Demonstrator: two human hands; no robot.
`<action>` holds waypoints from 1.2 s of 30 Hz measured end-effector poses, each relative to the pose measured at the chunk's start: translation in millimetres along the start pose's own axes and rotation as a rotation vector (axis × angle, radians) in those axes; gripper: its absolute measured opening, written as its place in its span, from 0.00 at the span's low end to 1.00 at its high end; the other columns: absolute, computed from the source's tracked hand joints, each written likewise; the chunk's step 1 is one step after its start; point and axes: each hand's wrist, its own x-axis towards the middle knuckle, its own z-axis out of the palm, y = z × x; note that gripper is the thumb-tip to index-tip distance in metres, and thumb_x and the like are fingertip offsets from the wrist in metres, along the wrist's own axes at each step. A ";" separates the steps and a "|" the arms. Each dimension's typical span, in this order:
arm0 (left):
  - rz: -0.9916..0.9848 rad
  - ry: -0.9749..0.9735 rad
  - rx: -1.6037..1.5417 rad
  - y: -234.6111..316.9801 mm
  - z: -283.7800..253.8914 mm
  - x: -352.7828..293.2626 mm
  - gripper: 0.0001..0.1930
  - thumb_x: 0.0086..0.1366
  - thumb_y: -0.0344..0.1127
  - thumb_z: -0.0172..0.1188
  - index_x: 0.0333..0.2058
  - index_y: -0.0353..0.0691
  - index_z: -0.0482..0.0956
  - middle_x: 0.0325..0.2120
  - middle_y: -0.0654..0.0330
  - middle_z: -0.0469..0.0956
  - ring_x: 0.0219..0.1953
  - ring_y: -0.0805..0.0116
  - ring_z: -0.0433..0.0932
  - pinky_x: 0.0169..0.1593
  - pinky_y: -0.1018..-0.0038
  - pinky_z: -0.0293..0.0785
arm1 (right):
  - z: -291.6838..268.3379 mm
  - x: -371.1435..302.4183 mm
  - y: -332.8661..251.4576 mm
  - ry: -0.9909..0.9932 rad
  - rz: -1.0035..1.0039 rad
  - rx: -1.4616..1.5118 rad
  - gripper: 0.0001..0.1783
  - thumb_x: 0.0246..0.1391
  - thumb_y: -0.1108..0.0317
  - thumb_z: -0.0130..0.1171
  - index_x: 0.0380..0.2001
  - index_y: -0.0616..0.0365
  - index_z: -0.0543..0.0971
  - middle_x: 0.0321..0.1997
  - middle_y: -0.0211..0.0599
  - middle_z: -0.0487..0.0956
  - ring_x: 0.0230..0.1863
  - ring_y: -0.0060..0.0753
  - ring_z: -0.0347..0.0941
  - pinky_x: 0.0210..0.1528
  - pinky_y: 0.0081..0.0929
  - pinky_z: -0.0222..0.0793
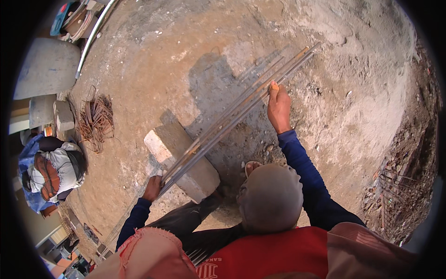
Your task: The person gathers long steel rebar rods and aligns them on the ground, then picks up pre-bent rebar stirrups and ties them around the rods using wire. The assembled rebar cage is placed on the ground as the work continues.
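Observation:
Several long, thin metal rods [232, 118] run slantwise from lower left to upper right, lying across a pale rectangular block [204, 179]. My left hand [152, 188] is closed around their near end, just left of the block; a whitish patch shows at a fingertip. Toward the far end, my right hand [279, 111] grips the rods with its fingers pinched together. Something small and orange [274, 86] shows at its fingertips; I cannot tell whether it is a wrapping or a held piece.
A sandalled foot [252, 167] stands on the dirt ground [139, 60] near the block. Bundled rusty wire [96, 122] lies at left, beside a stuffed sack [60, 172] and a grey slab [46, 67]. Rubble with thin rusty bars [395, 195] lines the right side.

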 end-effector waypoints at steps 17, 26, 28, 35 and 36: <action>0.276 0.125 -0.262 41.3 6.7 -14.9 0.24 0.71 0.52 0.51 0.22 0.41 0.64 0.19 0.73 0.57 0.25 0.81 0.54 0.28 0.77 0.54 | 0.3 3.7 23.7 -0.145 0.168 0.356 0.25 0.69 0.52 0.44 0.23 0.61 0.63 0.22 0.32 0.58 0.27 0.25 0.53 0.31 0.30 0.56; 0.286 0.138 -0.048 30.7 5.2 -11.5 0.28 0.71 0.57 0.45 0.27 0.33 0.66 0.20 0.61 0.58 0.27 0.71 0.59 0.32 0.68 0.60 | 4.8 -2.9 13.6 -0.100 0.183 0.541 0.21 0.69 0.50 0.46 0.24 0.48 0.63 0.17 0.18 0.56 0.17 0.13 0.50 0.19 0.18 0.48; 0.283 0.136 -0.048 29.7 5.6 -9.9 0.29 0.71 0.59 0.45 0.29 0.32 0.69 0.20 0.61 0.58 0.27 0.70 0.60 0.33 0.68 0.61 | 6.6 -3.1 14.1 -0.094 0.161 0.496 0.22 0.69 0.49 0.46 0.24 0.49 0.63 0.17 0.19 0.56 0.17 0.13 0.51 0.18 0.18 0.48; 0.237 0.129 -0.047 37.9 7.3 -11.1 0.32 0.69 0.63 0.43 0.31 0.33 0.70 0.20 0.61 0.60 0.27 0.70 0.59 0.33 0.69 0.60 | 4.7 -8.3 22.8 -0.089 0.062 0.393 0.23 0.70 0.48 0.44 0.24 0.50 0.62 0.17 0.20 0.58 0.17 0.13 0.52 0.19 0.18 0.49; 0.245 0.135 -0.059 39.2 7.3 -11.7 0.31 0.70 0.63 0.43 0.30 0.33 0.70 0.20 0.61 0.60 0.27 0.71 0.59 0.33 0.69 0.60 | 6.1 -13.2 23.4 -0.097 0.081 0.408 0.23 0.70 0.48 0.44 0.24 0.50 0.62 0.17 0.19 0.58 0.17 0.13 0.52 0.19 0.18 0.49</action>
